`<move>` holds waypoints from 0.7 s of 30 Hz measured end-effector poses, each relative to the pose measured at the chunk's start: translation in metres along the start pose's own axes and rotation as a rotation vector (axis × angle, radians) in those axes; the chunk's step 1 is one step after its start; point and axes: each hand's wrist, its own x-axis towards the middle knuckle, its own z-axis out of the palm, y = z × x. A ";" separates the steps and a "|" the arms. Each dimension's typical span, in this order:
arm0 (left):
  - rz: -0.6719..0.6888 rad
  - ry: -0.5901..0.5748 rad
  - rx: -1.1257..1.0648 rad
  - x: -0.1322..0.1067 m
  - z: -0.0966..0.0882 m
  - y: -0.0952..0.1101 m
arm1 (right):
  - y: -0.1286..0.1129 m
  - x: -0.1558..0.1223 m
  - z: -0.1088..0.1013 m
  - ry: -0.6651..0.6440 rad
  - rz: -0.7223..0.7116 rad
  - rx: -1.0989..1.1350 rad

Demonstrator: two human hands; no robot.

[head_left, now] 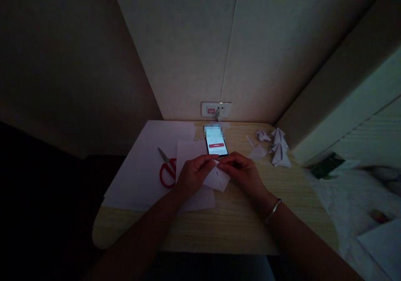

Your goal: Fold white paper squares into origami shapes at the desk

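A small folded sheet of white paper is pinched between both hands near the middle of the table. My left hand grips its upper left edge with thumb and fingers. On the upper right edge, my right hand pinches the same paper, and a bracelet circles that wrist. Just beyond the fingertips lies a phone with a lit screen. Left of my left hand, red-handled scissors rest on white sheets, their handle partly covered by a smaller sheet.
Large white paper sheets cover the left of the wooden table. Folded paper pieces stand at the right, near a loose paper scrap. A wall socket with a plug sits behind the table.
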 end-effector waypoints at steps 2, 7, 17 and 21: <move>0.001 -0.005 0.004 -0.001 0.000 0.001 | -0.001 0.000 0.000 0.012 -0.016 -0.012; 0.044 0.018 0.029 0.000 0.000 0.000 | -0.003 -0.001 0.002 0.019 -0.060 -0.074; -0.060 0.150 -0.112 0.004 -0.003 -0.007 | -0.006 0.000 0.001 -0.050 0.284 0.138; -0.037 0.142 -0.102 0.004 -0.002 -0.007 | -0.005 0.002 0.000 -0.030 0.296 0.141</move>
